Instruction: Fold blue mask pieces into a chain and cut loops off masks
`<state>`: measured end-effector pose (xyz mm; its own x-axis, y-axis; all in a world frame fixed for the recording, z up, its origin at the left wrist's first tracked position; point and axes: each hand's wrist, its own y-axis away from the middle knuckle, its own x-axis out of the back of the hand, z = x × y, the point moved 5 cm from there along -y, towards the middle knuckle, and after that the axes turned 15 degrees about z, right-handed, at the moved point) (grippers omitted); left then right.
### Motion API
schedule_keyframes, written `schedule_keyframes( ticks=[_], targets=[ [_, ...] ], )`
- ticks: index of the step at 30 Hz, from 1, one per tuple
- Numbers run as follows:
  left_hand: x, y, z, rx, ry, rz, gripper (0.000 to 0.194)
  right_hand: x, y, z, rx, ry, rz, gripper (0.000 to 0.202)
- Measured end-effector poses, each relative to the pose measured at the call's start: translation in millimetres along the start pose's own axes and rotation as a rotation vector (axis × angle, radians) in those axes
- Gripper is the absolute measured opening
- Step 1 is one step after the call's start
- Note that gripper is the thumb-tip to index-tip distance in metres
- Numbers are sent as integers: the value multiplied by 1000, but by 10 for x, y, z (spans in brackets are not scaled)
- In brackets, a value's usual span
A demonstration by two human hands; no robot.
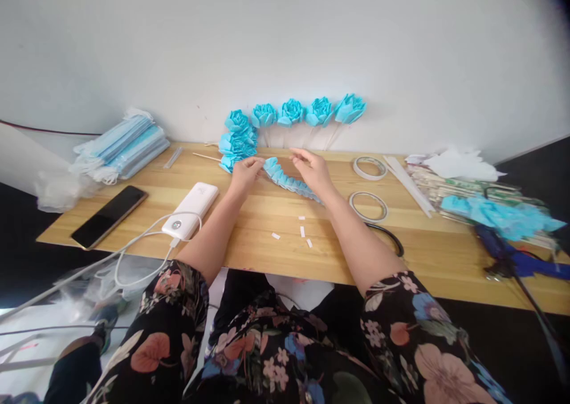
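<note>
A pleated strip of light-blue petals point(289, 181) runs across the wooden table between my hands, its right end passing behind my right wrist. My left hand point(246, 175) is closed in a pinch at the strip's left end. Above the strip, my right hand point(312, 169) has thumb and forefinger apart, with nothing visible between them. Several finished blue flowers on thin stems point(291, 113) lean against the wall behind. More blue flower heads point(238, 142) are bunched just beyond my left hand. Small white tape pieces point(302, 232) lie in front of the strip.
On the left are a stack of blue face masks point(122, 145), a black phone point(109, 217) and a white power bank point(191, 210) with a cable. Tape rolls point(369, 168), white sticks point(408, 185) and a blue glue gun point(507, 252) beside a blue pleated pile point(503, 214) occupy the right.
</note>
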<state>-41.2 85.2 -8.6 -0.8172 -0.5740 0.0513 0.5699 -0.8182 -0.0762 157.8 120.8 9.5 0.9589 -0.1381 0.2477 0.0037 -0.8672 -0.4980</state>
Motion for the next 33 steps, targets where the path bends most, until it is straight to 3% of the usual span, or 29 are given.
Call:
schedule_keyframes(
  ticks=[11,19,24,33],
  targets=[
    [-66,61,-9,59,73,-148,17,-265,-3,-28,-80,-51,-195,34],
    [-24,3,-65,126,138,-111,36,-359,-166,18,-70,28,-202,28],
    [-31,25,-34,107,77,-179,28,-358,-234,-65,-26,75,-195,27],
    [-34,35,-72,54,-57,-136,13,-418,-277,-55,55,256,-231,29]
  ],
)
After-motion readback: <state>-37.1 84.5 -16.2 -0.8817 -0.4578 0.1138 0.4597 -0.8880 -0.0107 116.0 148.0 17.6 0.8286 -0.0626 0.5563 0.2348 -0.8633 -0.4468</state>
